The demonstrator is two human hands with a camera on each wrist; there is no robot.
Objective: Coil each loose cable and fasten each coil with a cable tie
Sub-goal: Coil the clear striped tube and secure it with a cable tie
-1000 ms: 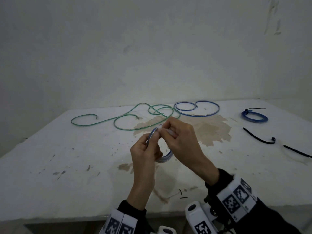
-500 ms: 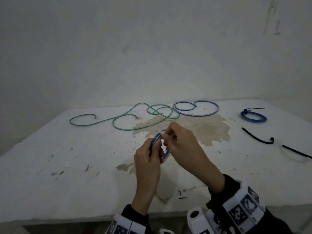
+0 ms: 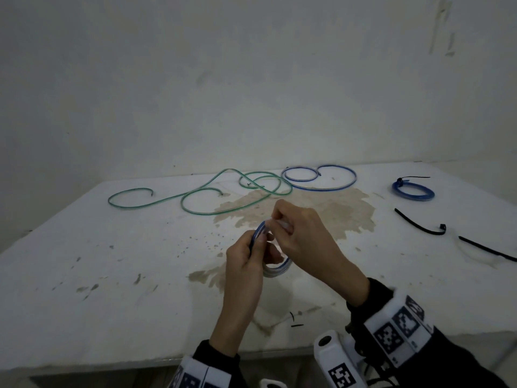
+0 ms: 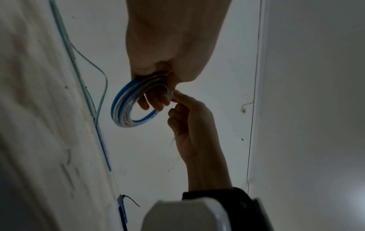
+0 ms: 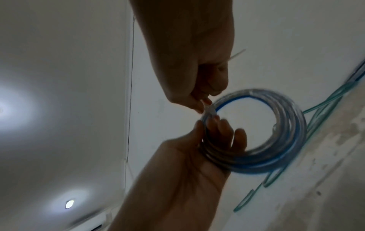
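Observation:
Above the middle of the table my left hand grips a small coil of blue and clear cable, fingers curled through its ring. In the left wrist view the coil hangs from that hand. My right hand pinches a pale cable tie at the coil's top. The right wrist view shows my right hand meeting the coil, with the cable tie's thin tail sticking out behind the palm. The tie's wrap is hidden by fingers.
A loose green cable and a loose blue cable lie at the table's back. A tied blue coil rests at the back right. Two black cable ties lie on the right. The table's front edge is near.
The coil has turned between my hands: edge-on half a second ago, its lower arc now shows again below my fingers. Both hands stay in about the same place.

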